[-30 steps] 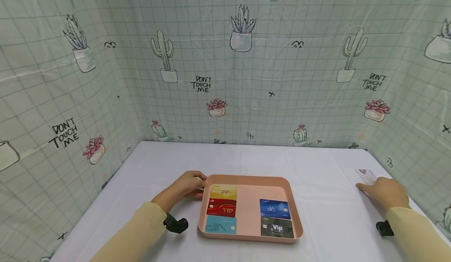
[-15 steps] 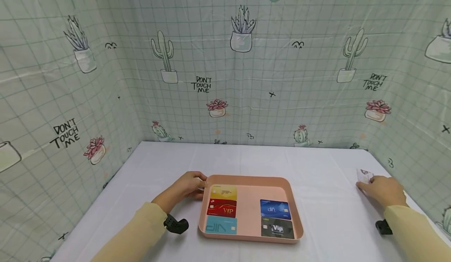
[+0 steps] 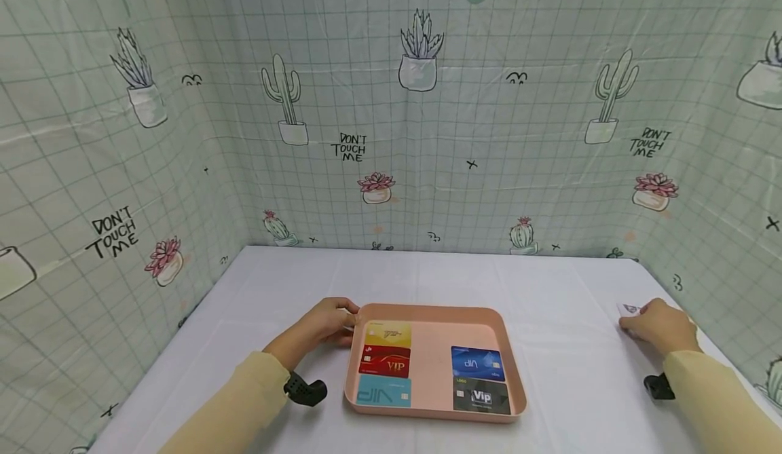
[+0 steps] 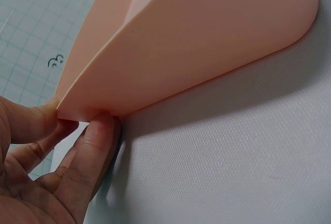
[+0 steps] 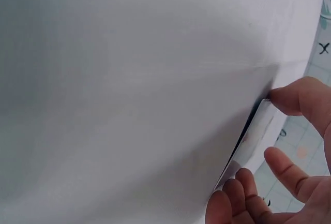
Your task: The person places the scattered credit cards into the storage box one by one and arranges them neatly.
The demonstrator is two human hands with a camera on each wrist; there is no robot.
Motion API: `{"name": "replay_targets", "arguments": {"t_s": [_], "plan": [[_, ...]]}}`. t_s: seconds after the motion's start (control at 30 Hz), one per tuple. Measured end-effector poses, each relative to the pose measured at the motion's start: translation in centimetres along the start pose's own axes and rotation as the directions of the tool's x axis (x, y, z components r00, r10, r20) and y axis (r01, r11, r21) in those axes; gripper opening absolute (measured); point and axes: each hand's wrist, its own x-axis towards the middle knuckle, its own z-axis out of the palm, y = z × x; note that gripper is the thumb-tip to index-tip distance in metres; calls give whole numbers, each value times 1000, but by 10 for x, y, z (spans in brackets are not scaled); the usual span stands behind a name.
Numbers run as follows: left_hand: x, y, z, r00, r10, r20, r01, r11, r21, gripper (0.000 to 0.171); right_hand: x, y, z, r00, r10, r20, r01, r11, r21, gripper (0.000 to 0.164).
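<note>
At the right of the table in the head view, my right hand (image 3: 662,326) holds a whitish card (image 3: 628,309), largely covered by the hand. The right wrist view shows the card (image 5: 254,135) between the thumb at one end and fingers at the other, with one edge slightly off the cloth. My left hand (image 3: 328,319) grips the far left corner of a pink tray (image 3: 430,406); in the left wrist view its thumb is at the rim and its fingers touch the outer wall (image 4: 207,38).
Inside the tray, a yellow card (image 3: 391,334), a red VIP card (image 3: 383,361) and a light-blue card (image 3: 383,391) line the left. A blue card (image 3: 478,363) and a black Vip card (image 3: 480,395) lie right. Patterned curtain (image 3: 452,128) surrounds the white table (image 3: 562,372).
My right hand has closed from the near edge onto the whitish card and drawn slightly left. The card has tilted and less of it shows. The left hand and tray have stayed still.
</note>
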Motion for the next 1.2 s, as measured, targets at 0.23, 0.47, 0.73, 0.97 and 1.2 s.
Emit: {"name": "replay_targets", "arguments": {"t_s": [0.23, 0.47, 0.73, 0.97, 1.2], "plan": [[0, 2, -2, 1000, -17, 14, 16, 1000, 17, 16, 2, 2, 1, 998, 44, 44, -46, 998, 40, 68], [0, 2, -1, 1000, -18, 12, 18, 999, 31, 17, 3, 0, 2, 998, 62, 21, -62, 998, 25, 72], [-1, 2, -1, 1000, -10, 9, 10, 1000, 18, 16, 10, -7, -6, 997, -63, 35, 65, 996, -64, 73], [-1, 3, -1, 1000, -17, 4, 17, 1000, 20, 17, 12, -28, -7, 996, -73, 59, 74, 997, -15, 81], [-1, 2, -2, 1000, -2, 13, 2, 1000, 0, 16, 10, -51, -8, 989, -135, 53, 135, 991, -7, 82]]}}
